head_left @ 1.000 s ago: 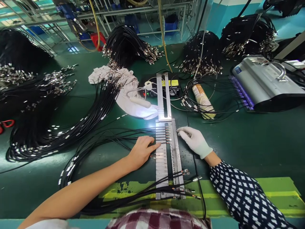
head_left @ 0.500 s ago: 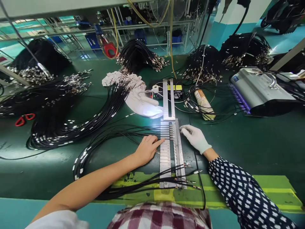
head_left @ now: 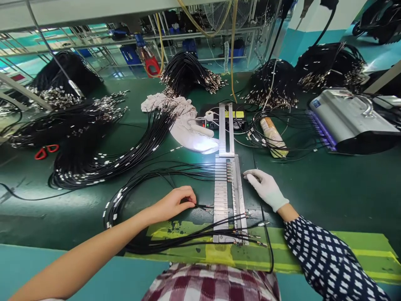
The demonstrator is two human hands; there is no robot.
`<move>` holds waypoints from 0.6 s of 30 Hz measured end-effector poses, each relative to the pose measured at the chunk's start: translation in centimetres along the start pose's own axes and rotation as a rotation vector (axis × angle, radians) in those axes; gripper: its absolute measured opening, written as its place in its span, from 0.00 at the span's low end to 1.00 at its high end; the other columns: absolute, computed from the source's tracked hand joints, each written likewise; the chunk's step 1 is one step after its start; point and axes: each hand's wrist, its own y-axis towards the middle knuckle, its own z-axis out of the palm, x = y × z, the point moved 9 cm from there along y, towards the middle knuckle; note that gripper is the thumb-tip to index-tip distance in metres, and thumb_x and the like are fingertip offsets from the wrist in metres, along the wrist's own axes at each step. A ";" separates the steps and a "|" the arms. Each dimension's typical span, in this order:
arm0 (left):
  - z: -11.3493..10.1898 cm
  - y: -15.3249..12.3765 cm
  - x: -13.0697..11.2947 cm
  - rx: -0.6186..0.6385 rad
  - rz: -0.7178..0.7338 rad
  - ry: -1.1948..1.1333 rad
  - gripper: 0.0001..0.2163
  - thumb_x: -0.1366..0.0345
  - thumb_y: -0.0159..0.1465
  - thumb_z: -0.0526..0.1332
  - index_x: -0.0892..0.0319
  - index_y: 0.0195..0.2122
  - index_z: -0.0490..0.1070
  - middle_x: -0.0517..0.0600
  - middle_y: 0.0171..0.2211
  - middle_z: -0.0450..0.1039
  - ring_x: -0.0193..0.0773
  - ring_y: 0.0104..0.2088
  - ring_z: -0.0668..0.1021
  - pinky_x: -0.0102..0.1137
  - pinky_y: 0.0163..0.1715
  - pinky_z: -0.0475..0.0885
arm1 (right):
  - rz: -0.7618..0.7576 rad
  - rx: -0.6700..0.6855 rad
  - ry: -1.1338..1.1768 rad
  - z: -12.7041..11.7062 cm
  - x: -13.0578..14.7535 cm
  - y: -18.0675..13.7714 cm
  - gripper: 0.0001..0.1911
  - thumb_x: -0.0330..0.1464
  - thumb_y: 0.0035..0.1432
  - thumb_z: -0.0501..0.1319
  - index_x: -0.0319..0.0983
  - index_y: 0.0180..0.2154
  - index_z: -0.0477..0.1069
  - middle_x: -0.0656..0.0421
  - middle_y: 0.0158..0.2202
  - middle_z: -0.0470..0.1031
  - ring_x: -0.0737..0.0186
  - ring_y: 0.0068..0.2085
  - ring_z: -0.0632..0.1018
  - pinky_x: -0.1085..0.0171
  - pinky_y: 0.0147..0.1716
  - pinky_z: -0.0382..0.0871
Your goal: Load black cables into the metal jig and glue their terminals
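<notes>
My bare left hand [head_left: 177, 202] pinches a black cable [head_left: 202, 205] whose stripped ends point toward the slotted metal fixture [head_left: 220, 198]. Several cables lie across the fixture's upper slots, their metal tips [head_left: 229, 171] in a row over its gap. To the right of the fixture, my right hand [head_left: 265, 189], in a white glove, has thumb and fingers pressed together near the fixture's edge; whatever is between them is too small to make out. Another group of black cables [head_left: 194, 239] crosses the fixture's near end.
A glowing white lamp arm [head_left: 194, 140] stands beyond the fixture, beside a black control box [head_left: 239, 121]. Cable bundles [head_left: 138, 154] cover the left side. Red-handled scissors [head_left: 46, 151], a bottle [head_left: 273, 138] and a grey machine with purple light [head_left: 351, 121] also lie around.
My left hand has left the fixture's slots, moved left and toward me, and closed on a cable. My right hand stays beside the fixture. The view has shifted slightly.
</notes>
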 end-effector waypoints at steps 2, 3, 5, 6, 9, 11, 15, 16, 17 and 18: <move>-0.5 0.7 -0.6 -0.082 0.046 0.004 0.06 0.66 0.70 0.57 0.58 0.36 0.71 0.48 0.37 0.72 0.36 0.39 0.73 0.30 0.42 0.68 | 0.002 -0.001 -0.006 0.0 0.1 0.0 0.14 0.42 0.63 0.57 0.42 0.41 0.77 0.55 0.42 0.81 0.55 0.44 0.81 0.56 0.49 0.74; -0.7 1.1 -1.1 -0.119 0.087 0.030 0.06 0.66 0.70 0.57 0.58 0.38 0.71 0.49 0.37 0.72 0.36 0.40 0.73 0.31 0.43 0.68 | 0.004 -0.001 -0.006 0.0 0.1 0.0 0.14 0.42 0.63 0.57 0.42 0.41 0.77 0.55 0.42 0.81 0.55 0.44 0.81 0.56 0.49 0.74; -0.7 2.1 -2.1 -0.178 0.174 0.096 0.06 0.66 0.71 0.54 0.58 0.40 0.70 0.50 0.38 0.72 0.37 0.42 0.72 0.32 0.45 0.68 | 0.011 0.001 -0.006 0.0 0.3 -0.1 0.13 0.41 0.63 0.57 0.42 0.40 0.77 0.55 0.42 0.81 0.55 0.44 0.81 0.55 0.49 0.73; -0.6 2.6 -2.6 -0.205 0.209 0.133 0.06 0.67 0.72 0.53 0.58 0.40 0.70 0.51 0.38 0.72 0.37 0.42 0.72 0.33 0.44 0.69 | 0.014 0.002 -0.007 0.0 0.4 -0.1 0.13 0.41 0.63 0.57 0.42 0.40 0.77 0.55 0.42 0.81 0.54 0.44 0.81 0.55 0.49 0.73; -0.1 4.0 -3.5 -0.274 0.270 0.253 0.07 0.68 0.72 0.52 0.59 0.41 0.69 0.52 0.38 0.71 0.39 0.40 0.72 0.34 0.43 0.70 | 0.015 0.004 -0.015 -0.1 0.6 -0.2 0.13 0.40 0.63 0.57 0.42 0.40 0.77 0.55 0.42 0.81 0.54 0.44 0.81 0.55 0.48 0.74; 0.4 4.7 -3.6 -0.293 0.298 0.307 0.08 0.68 0.72 0.51 0.60 0.42 0.69 0.53 0.37 0.72 0.39 0.39 0.73 0.34 0.42 0.71 | 0.014 0.003 -0.025 -0.1 0.7 -0.2 0.13 0.40 0.63 0.57 0.42 0.40 0.77 0.55 0.42 0.81 0.54 0.44 0.81 0.55 0.48 0.74; 1.0 5.5 -3.3 -0.272 0.366 0.334 0.11 0.67 0.73 0.50 0.60 0.48 0.71 0.54 0.39 0.73 0.39 0.40 0.74 0.32 0.42 0.73 | 0.011 0.012 -0.045 -0.1 0.9 -0.3 0.12 0.40 0.63 0.57 0.42 0.40 0.77 0.55 0.42 0.81 0.55 0.44 0.80 0.55 0.49 0.73; 1.1 5.5 -3.2 -0.255 0.380 0.332 0.12 0.67 0.73 0.50 0.60 0.50 0.71 0.54 0.39 0.73 0.38 0.40 0.75 0.32 0.42 0.73 | 0.011 0.016 -0.048 0.0 1.0 -0.3 0.13 0.40 0.63 0.56 0.42 0.40 0.77 0.55 0.42 0.81 0.55 0.44 0.80 0.55 0.49 0.73; 1.1 5.6 -3.1 -0.236 0.390 0.327 0.13 0.67 0.73 0.49 0.60 0.52 0.71 0.54 0.40 0.73 0.38 0.40 0.75 0.32 0.42 0.73 | 0.012 0.019 -0.052 0.0 1.0 -0.3 0.13 0.40 0.63 0.56 0.42 0.40 0.77 0.55 0.42 0.81 0.55 0.44 0.80 0.55 0.49 0.73; 1.1 5.7 -3.0 -0.216 0.395 0.319 0.14 0.68 0.73 0.49 0.60 0.54 0.70 0.54 0.40 0.73 0.38 0.40 0.75 0.31 0.42 0.73 | 0.012 0.021 -0.057 0.0 1.0 -0.2 0.13 0.40 0.63 0.56 0.42 0.40 0.77 0.56 0.42 0.81 0.55 0.44 0.80 0.55 0.48 0.73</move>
